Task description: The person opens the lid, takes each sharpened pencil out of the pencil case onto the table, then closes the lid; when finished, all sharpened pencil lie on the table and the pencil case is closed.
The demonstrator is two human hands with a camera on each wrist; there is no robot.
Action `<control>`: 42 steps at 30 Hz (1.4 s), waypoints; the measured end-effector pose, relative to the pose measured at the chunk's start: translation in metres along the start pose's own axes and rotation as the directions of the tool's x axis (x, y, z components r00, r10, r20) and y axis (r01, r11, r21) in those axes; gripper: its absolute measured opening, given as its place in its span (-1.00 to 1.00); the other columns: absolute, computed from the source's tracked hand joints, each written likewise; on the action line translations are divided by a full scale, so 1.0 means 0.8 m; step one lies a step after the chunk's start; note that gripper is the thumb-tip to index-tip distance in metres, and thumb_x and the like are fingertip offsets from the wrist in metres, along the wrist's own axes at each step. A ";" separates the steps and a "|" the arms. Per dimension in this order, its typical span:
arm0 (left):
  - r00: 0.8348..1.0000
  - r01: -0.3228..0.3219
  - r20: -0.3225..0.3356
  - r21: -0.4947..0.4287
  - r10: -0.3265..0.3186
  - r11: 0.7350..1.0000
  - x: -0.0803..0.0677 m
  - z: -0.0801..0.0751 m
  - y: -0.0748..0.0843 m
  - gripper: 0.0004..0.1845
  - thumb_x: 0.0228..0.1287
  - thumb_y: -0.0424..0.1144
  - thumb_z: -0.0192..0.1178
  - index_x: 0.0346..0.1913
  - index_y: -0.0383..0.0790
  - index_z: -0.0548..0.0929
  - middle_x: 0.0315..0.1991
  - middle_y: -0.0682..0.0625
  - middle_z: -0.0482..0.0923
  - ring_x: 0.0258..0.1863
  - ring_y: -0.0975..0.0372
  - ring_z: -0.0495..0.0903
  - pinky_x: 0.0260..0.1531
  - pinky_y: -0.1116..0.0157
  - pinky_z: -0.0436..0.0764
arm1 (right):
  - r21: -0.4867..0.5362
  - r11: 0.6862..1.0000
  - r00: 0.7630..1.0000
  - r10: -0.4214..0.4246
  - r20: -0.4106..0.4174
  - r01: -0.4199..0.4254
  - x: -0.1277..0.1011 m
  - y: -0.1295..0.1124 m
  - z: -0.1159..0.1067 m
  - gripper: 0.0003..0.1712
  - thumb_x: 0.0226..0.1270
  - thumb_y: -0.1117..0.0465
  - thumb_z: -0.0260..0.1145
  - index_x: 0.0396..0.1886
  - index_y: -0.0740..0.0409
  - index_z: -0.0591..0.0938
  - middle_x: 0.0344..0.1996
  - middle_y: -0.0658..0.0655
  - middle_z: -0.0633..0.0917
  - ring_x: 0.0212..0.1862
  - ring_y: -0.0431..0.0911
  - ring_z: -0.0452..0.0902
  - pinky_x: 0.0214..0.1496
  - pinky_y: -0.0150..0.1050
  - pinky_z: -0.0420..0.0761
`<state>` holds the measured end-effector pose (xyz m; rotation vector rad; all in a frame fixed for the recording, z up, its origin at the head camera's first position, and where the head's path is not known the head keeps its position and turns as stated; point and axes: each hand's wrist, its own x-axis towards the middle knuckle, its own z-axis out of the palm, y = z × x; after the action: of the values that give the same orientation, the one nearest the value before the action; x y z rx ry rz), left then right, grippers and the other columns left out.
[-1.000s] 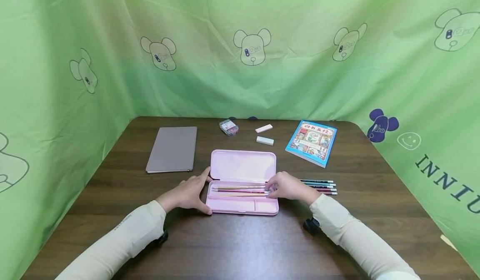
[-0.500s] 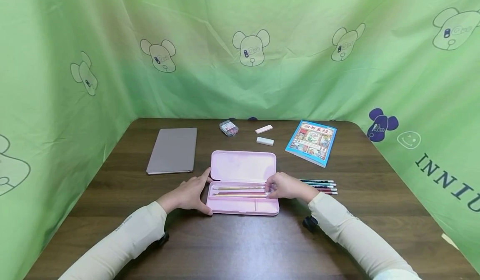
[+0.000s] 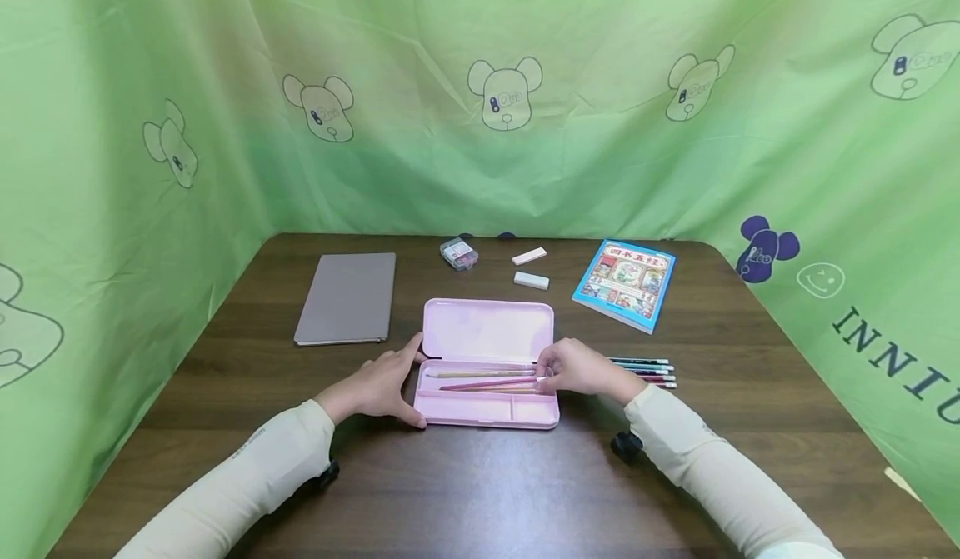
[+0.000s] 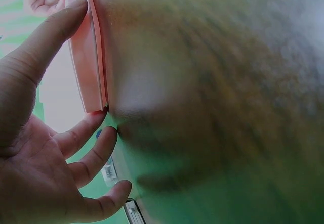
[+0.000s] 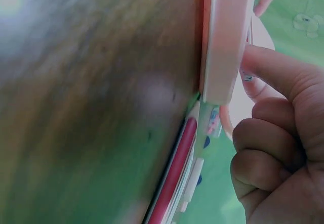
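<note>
An open pink pencil case (image 3: 487, 409) lies at the table's middle with its lid (image 3: 487, 330) folded back. My left hand (image 3: 405, 381) rests against the case's left end, thumb at the front corner and fingers relaxed; the left wrist view shows the hand (image 4: 45, 148) beside the case edge (image 4: 88, 67). My right hand (image 3: 546, 373) pinches the right end of a red pencil (image 3: 483, 385), which lies slanted in the tray. Another pencil (image 3: 480, 372) lies flat behind it. In the right wrist view, curled fingers (image 5: 268, 143) sit at the case rim (image 5: 225, 42).
Several loose pencils (image 3: 648, 371) lie right of the case. At the back are a grey tablet (image 3: 347, 296), a small clear box (image 3: 458, 253), two white erasers (image 3: 530, 280), and a picture book (image 3: 626, 282). Green cloth walls surround the table.
The red pencil lay flat in the tray; now its right end is raised in my right hand and it slants. My left hand has stayed put.
</note>
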<state>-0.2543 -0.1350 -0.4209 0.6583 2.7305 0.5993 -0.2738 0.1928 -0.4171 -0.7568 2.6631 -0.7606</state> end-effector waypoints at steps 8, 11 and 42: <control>1.000 -0.011 -0.010 0.008 0.011 1.000 0.001 -0.001 -0.001 0.37 -0.39 0.13 0.53 0.43 -0.33 -0.12 0.22 0.02 0.42 0.21 0.01 0.32 0.07 -0.16 0.27 | 0.078 0.996 0.995 0.041 -0.089 -0.034 -0.021 0.019 -0.014 -0.84 0.01 0.15 0.45 -0.51 0.08 0.62 -0.81 -0.12 0.27 -0.71 -0.27 0.16 -0.67 -0.42 0.17; 1.000 -0.020 -0.014 0.009 0.020 1.000 0.001 -0.001 -0.001 0.37 -0.39 0.13 0.53 0.43 -0.35 -0.12 0.21 0.01 0.42 0.21 0.00 0.33 0.06 -0.17 0.27 | 0.089 0.995 0.992 0.043 -0.118 -0.033 -0.032 0.029 -0.020 -0.82 0.01 0.13 0.45 -0.53 0.07 0.61 -0.84 -0.14 0.28 -0.74 -0.30 0.15 -0.69 -0.43 0.16; 1.000 0.001 0.009 0.002 -0.001 1.000 0.000 -0.002 0.002 0.37 -0.37 0.13 0.52 0.44 -0.32 -0.13 0.23 0.02 0.41 0.22 0.02 0.32 0.08 -0.17 0.26 | 0.092 0.974 0.958 0.220 -0.186 -0.206 -0.114 0.087 -0.052 -0.89 0.02 0.23 0.43 -0.54 0.12 0.64 -0.83 -0.14 0.25 -0.73 -0.33 0.09 -0.65 -0.42 0.18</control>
<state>-0.2547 -0.1344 -0.4188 0.6580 2.7237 0.5924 -0.2428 0.3111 -0.4113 -0.3845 2.8120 -0.9068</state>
